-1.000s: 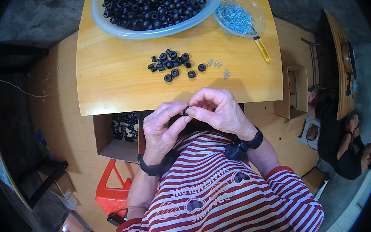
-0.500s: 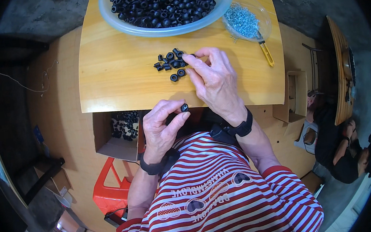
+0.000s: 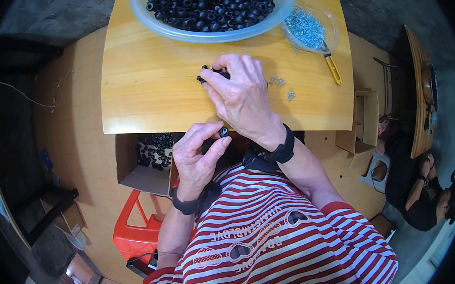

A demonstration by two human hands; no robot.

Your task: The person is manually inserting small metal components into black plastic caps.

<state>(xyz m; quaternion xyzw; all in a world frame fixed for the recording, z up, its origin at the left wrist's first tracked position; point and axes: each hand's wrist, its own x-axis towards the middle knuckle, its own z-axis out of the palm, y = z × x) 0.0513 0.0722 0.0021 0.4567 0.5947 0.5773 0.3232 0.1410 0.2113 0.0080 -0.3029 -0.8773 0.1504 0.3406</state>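
Note:
A small round black part [image 3: 224, 132], hollow with something light inside, is pinched between the thumb and forefinger of my left hand [image 3: 196, 151], just off the table's front edge. My right hand [image 3: 242, 90] reaches over the table with its thumb and fingertips closed in at a small pile of black parts [image 3: 223, 74]. It covers most of that pile, so what its fingertips grip is hidden. To the right of this hand lie little silvery screw-like pieces [image 3: 278, 81] in loose clusters.
At the back stands a large translucent basin [image 3: 219, 36] heaped with black parts. Beside it are a clear bowl of small silvery pieces [image 3: 306, 27] and a yellow-handled tool [image 3: 333, 69]. Below the table sit an open cardboard box [image 3: 144, 181] and a red stool [image 3: 133, 232]. Another person [image 3: 430, 201] sits far right.
My right hand has moved left over the pile, covering the front black parts and uncovering the silvery pieces. My left hand keeps its hold on the black part.

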